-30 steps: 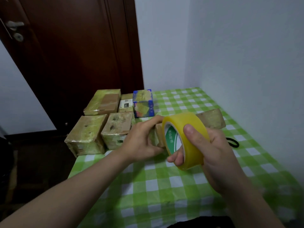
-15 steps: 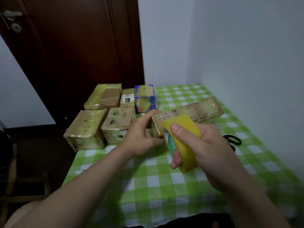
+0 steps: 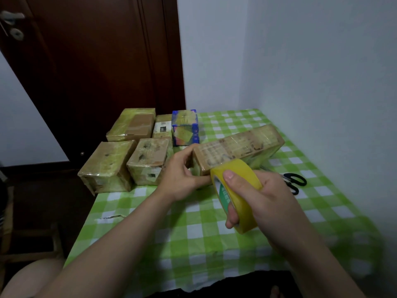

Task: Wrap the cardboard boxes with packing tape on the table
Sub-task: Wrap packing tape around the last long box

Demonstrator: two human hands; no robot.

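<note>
A long cardboard box [image 3: 242,145], covered in shiny tape, lies slantwise on the green checked table [image 3: 193,233]. My left hand [image 3: 182,175] grips its near end, fingers on the top edge and thumb on the end face. My right hand [image 3: 257,196] holds a yellow roll of packing tape [image 3: 236,175] upright, thumb on the outer face, fingers through the core. The roll touches the box's near corner.
Several taped boxes stand at the table's far left: two brown ones [image 3: 107,164] [image 3: 150,162] in front, a flat one [image 3: 132,124] and a blue cube-like box [image 3: 185,127] behind. Black scissors [image 3: 293,181] lie right of my hand. A dark door [image 3: 86,61] and white walls bound the table.
The box has come into fuller view from behind the roll. My right hand has lowered the tape roll towards me, against the box's near corner. My left hand stays on the box end.
</note>
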